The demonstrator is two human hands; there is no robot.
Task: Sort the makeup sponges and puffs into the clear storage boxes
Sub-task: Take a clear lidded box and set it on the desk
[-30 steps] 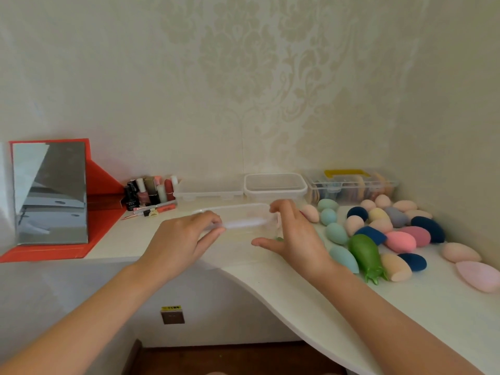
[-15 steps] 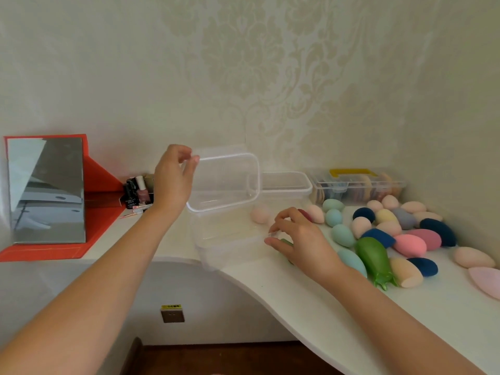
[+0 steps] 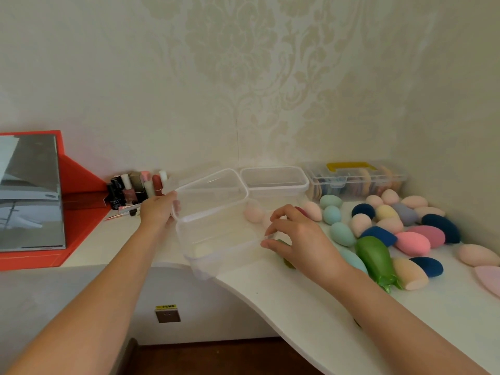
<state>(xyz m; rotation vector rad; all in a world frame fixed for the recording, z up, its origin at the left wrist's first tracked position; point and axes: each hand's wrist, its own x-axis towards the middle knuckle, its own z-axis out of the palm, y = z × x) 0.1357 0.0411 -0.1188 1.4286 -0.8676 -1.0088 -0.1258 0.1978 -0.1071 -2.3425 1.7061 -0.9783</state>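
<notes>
Head view, and the white counter (image 3: 297, 301) tells the story: nearly all the sorting is still to do. On its right side lies a big loose spread of makeup sponges (image 3: 400, 234), pinks, blues, teals, creams, plus a green eggplant-shaped one (image 3: 374, 255), none boxed yet as far as I can see. At the front edge sits the clear box (image 3: 224, 239), open and looking empty, partly overhanging the counter. Behind it against the wall, a second clear box (image 3: 273, 180) looks empty too, and beside that a compartment case with a yellow handle (image 3: 354, 177) already shows round puffs inside. Now the hands: left hand (image 3: 158, 211) has its fingers closed on the box's clear lid (image 3: 211, 188), held tilted up just off the rim. Right hand (image 3: 295, 236) hangs at the box's right end, fingers spread and curled, gripping nothing I can make out. My read: box just opened, filling comes next.
</notes>
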